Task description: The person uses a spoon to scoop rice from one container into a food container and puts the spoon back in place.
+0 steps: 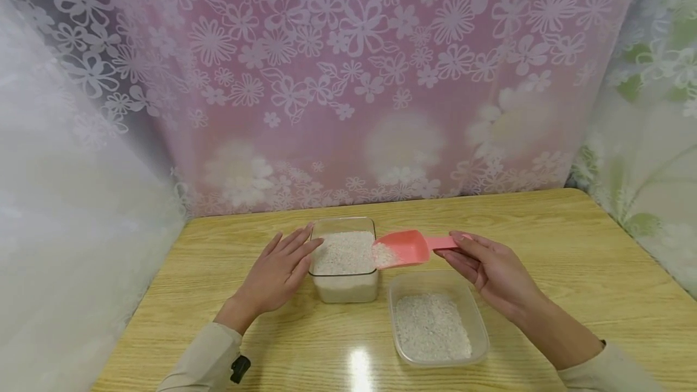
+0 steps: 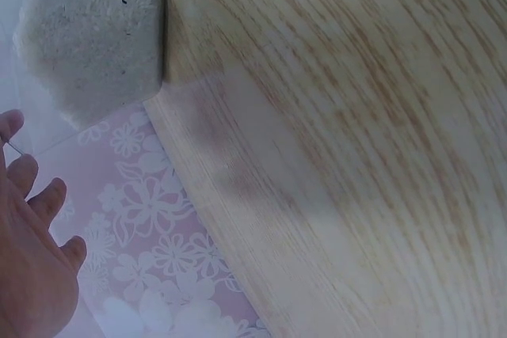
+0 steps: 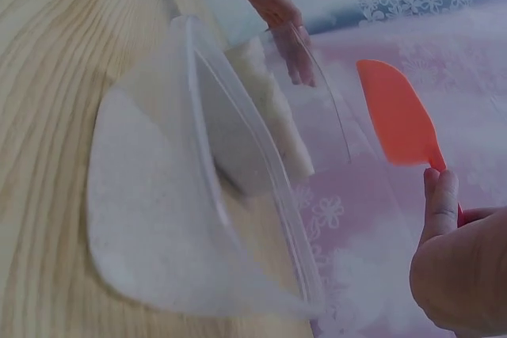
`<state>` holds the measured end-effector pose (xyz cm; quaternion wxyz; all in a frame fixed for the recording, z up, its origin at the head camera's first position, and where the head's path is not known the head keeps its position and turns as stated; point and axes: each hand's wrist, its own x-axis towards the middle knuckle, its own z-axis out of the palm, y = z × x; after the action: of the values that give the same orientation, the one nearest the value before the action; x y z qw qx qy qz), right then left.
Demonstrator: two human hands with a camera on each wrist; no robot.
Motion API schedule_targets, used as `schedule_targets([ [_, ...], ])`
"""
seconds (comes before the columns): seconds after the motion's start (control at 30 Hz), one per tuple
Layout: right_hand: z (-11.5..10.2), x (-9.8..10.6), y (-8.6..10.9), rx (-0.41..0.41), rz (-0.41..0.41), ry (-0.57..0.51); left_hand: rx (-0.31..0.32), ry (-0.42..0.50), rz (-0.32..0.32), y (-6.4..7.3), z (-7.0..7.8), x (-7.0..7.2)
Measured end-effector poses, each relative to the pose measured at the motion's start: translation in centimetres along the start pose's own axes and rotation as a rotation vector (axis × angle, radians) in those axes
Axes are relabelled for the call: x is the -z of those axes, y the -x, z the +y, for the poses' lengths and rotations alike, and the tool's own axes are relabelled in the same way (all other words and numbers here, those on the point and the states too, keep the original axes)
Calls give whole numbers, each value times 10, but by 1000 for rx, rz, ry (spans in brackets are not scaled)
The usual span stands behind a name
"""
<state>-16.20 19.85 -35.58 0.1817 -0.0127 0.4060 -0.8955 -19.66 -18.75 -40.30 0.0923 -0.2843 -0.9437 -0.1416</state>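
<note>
Held pink scoop point(image 1: 411, 248) of pale grain point(image 1: 383, 255), not yet emptied, in right hand point(image 1: 498, 268), lower right of centre; rested spread left hand point(image 1: 279, 271) at glass container point(image 1: 348, 292); had that and plastic tub point(image 1: 477, 319) part-filled, seemingly midway through scooping.

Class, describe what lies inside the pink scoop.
Pale grains lie toward the front of the pink scoop, with pink surface showing behind them; the floor they cover cannot be seen.

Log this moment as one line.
left hand: at clear container | right hand: holds pink scoop, grains inside | nearer tub: partly filled
</note>
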Motion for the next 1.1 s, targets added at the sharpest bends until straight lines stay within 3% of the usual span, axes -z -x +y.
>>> schedule_targets([
  [0.23, -6, 23, 17, -12, -10, -12, 0, -18, -10, 0, 0, 1],
  [0.63, 3, 53, 41, -31, 6, 38, -5, 2, -3, 0, -1, 0],
  [1.1, 18, 63, 51, -31, 61, 218, -8, 23, 4, 0, -1, -1],
])
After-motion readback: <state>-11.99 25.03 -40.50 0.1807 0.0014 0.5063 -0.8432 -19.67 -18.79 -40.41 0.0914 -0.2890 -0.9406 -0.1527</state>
